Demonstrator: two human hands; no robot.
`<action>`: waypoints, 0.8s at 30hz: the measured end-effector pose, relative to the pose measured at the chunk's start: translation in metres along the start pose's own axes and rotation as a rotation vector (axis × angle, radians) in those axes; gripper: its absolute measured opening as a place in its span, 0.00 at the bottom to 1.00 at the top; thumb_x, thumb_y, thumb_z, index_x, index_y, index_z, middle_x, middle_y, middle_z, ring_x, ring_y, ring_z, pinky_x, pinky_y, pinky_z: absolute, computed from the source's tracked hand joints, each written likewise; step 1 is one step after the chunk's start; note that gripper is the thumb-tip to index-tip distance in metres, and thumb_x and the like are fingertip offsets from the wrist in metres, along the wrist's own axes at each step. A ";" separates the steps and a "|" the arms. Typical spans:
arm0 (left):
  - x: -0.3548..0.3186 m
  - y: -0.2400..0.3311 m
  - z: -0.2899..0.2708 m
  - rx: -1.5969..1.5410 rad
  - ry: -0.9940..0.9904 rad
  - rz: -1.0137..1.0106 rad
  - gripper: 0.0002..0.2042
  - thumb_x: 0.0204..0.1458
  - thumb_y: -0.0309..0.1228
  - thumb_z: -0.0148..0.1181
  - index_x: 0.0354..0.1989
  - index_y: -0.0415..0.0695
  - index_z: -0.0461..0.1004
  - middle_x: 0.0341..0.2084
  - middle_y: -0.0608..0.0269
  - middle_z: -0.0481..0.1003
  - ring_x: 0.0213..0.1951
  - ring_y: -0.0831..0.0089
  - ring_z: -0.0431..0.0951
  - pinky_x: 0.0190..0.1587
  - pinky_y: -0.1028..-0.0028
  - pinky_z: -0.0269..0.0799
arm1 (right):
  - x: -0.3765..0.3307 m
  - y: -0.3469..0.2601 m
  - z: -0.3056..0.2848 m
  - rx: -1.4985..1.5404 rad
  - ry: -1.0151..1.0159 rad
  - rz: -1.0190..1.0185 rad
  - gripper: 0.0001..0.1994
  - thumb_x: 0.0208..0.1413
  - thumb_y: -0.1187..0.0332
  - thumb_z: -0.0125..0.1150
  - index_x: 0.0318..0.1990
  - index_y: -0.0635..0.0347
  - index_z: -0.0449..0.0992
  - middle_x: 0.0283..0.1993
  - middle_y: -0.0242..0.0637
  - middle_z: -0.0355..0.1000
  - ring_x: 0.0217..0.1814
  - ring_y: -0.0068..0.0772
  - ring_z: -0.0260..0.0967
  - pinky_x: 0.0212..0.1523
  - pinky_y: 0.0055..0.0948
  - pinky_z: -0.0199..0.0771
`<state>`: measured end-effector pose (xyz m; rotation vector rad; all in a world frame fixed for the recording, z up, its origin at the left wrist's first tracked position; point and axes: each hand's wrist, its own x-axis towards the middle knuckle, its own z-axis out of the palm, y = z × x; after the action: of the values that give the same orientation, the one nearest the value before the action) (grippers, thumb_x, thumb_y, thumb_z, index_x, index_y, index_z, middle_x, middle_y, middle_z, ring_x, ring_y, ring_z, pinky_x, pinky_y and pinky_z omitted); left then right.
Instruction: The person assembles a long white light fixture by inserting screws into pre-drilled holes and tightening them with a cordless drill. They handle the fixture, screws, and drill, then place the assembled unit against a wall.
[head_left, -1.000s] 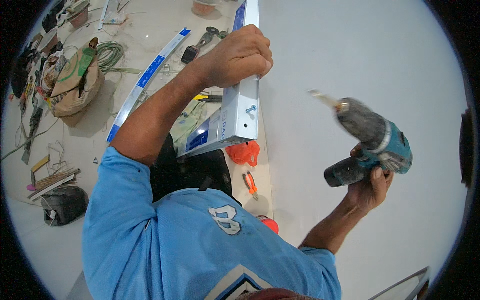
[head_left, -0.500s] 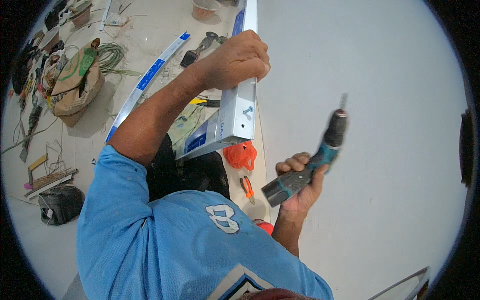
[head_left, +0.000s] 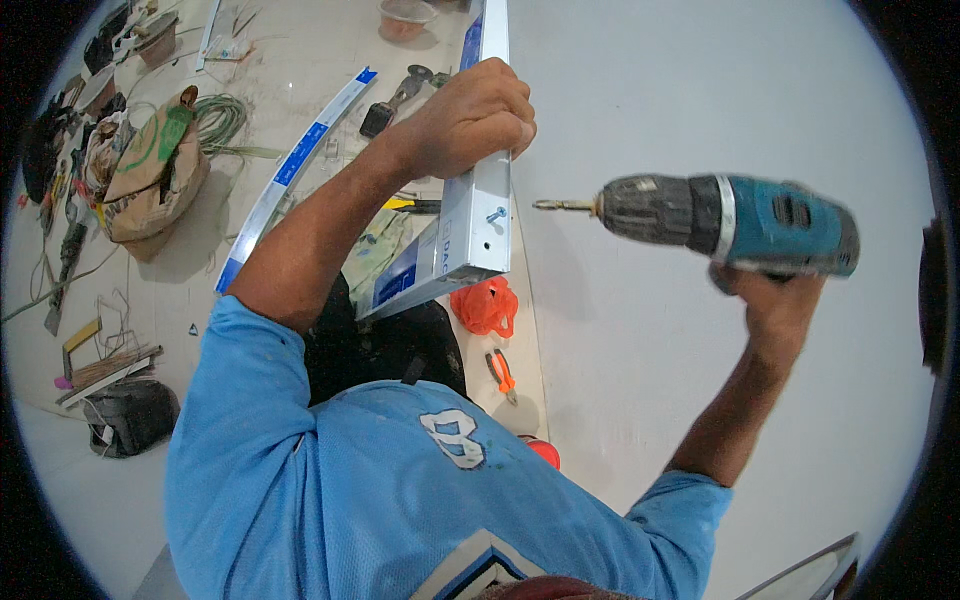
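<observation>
My left hand (head_left: 470,118) is closed over the top of a long white metal channel (head_left: 480,225) with blue printing on its side. A screw (head_left: 496,214) sticks out of the channel's narrow face, just above a small dark hole. In my right hand (head_left: 775,300) is a teal and black cordless drill (head_left: 740,220), gripped by its handle. The drill lies level, its bit pointing left toward the screw. A gap remains between the bit's tip and the channel. My right fingers are partly hidden behind the drill.
A pale wall (head_left: 700,100) fills the right side. On the floor lie an orange bag (head_left: 485,305), orange-handled pliers (head_left: 502,375), a power tool (head_left: 392,102) and a long metal strip (head_left: 300,165). A brown sack (head_left: 158,185) and coiled cable (head_left: 218,122) are at the left.
My right hand has swung the drill up and to the right, turning it from upright to level, with the bit toward the channel. My left hand keeps its hold, almost unmoved.
</observation>
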<state>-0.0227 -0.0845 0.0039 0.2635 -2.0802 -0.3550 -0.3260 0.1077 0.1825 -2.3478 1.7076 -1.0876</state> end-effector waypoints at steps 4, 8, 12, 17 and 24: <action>0.001 0.003 0.001 -0.013 0.025 -0.042 0.12 0.48 0.41 0.51 0.22 0.47 0.75 0.24 0.62 0.74 0.38 0.64 0.70 0.54 0.61 0.62 | 0.043 -0.038 0.002 -0.152 -0.148 -0.090 0.24 0.43 0.72 0.83 0.50 0.62 0.80 0.41 0.42 0.84 0.44 0.37 0.85 0.46 0.38 0.88; 0.003 0.004 0.001 0.014 0.032 -0.021 0.12 0.47 0.40 0.51 0.22 0.47 0.76 0.26 0.61 0.75 0.41 0.63 0.70 0.55 0.60 0.63 | 0.059 -0.049 0.006 -0.121 -0.227 -0.110 0.24 0.44 0.75 0.84 0.49 0.61 0.79 0.44 0.42 0.86 0.48 0.36 0.85 0.50 0.38 0.88; 0.001 0.006 -0.002 0.013 0.020 -0.041 0.13 0.48 0.40 0.51 0.23 0.46 0.76 0.28 0.60 0.75 0.43 0.62 0.70 0.55 0.59 0.63 | 0.066 -0.055 0.009 -0.163 -0.277 -0.117 0.25 0.43 0.76 0.83 0.50 0.61 0.79 0.44 0.41 0.86 0.48 0.35 0.85 0.51 0.37 0.87; -0.002 0.003 0.000 0.019 0.039 -0.014 0.12 0.49 0.40 0.52 0.23 0.45 0.76 0.28 0.59 0.74 0.44 0.60 0.71 0.56 0.59 0.64 | 0.068 -0.058 0.016 -0.178 -0.277 -0.126 0.25 0.43 0.75 0.84 0.51 0.61 0.80 0.45 0.41 0.86 0.47 0.35 0.85 0.51 0.38 0.86; 0.000 -0.002 0.006 0.063 0.088 0.079 0.13 0.49 0.39 0.49 0.22 0.44 0.74 0.24 0.57 0.72 0.38 0.59 0.71 0.54 0.58 0.64 | 0.073 -0.054 0.014 -0.251 -0.277 -0.152 0.26 0.43 0.73 0.84 0.52 0.60 0.80 0.44 0.43 0.86 0.47 0.37 0.86 0.51 0.40 0.88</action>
<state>-0.0275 -0.0858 0.0006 0.2299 -2.0111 -0.2263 -0.2631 0.0623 0.2315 -2.6624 1.6706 -0.5501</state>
